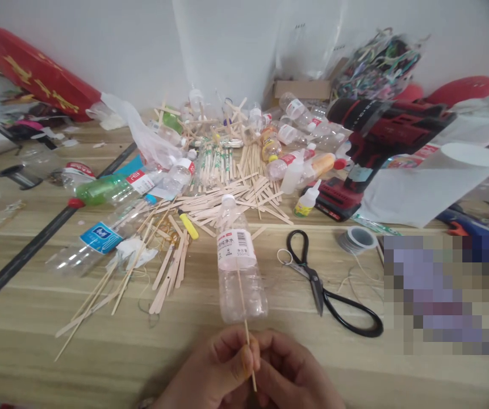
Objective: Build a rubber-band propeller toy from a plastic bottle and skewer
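Observation:
A clear plastic bottle [244, 292] with a white cap and a white label lies ahead of my hands, its base toward me. A thin wooden stick [250, 346] runs from my fingers up to the bottle's base, and its upper part shows through the clear plastic. My left hand [222, 369] pinches the stick between thumb and fingers. Close against it on the right, my right hand [289, 369] has its fingers closed near the stick's lower end; what its fingertips hold is hidden.
Black-handled scissors [318, 287] and a wire spool [357, 240] lie to the right. Flat wooden sticks [210, 207], more bottles and a red drill [380, 136] stand or lie farther back. A black rod [35, 250] crosses the left side.

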`<state>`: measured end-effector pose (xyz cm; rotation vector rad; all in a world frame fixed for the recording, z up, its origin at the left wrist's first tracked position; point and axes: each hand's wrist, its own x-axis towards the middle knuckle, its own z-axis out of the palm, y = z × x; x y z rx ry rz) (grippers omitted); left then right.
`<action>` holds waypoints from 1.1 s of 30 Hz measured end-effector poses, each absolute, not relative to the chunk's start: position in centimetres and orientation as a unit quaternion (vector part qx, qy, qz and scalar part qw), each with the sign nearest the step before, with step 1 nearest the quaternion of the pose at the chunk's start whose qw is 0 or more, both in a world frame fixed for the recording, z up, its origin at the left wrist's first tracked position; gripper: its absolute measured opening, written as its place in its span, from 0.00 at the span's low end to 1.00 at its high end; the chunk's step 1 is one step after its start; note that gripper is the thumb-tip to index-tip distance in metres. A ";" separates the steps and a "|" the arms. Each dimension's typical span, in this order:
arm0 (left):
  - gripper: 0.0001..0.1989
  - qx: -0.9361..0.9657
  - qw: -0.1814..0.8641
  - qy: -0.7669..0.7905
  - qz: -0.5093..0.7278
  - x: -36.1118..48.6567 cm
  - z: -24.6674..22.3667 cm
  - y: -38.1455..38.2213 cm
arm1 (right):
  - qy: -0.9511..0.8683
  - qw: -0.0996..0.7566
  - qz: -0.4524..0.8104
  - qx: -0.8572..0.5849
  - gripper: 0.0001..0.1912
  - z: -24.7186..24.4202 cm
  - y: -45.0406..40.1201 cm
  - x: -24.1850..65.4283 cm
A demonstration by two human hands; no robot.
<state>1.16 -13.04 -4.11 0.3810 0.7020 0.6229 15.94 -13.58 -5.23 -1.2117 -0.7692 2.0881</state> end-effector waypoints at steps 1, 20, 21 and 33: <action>0.26 0.186 0.873 0.341 0.295 1.1 -4.1 -13.1 | -0.274 0.306 0.792 -0.452 0.25 -5.2 -13.6 16.0; 0.23 0.168 0.773 0.493 0.361 2.1 -3.3 -13.4 | -0.144 0.394 0.852 -0.313 0.15 -5.8 -14.9 17.6; 0.23 0.172 0.769 0.496 0.364 2.0 -3.4 -13.5 | -0.127 0.422 0.838 -0.324 0.15 -5.3 -14.7 17.8; 0.24 0.176 0.771 0.500 0.354 1.5 -2.2 -13.8 | -0.452 0.061 0.762 -0.460 0.11 -1.3 -11.1 19.4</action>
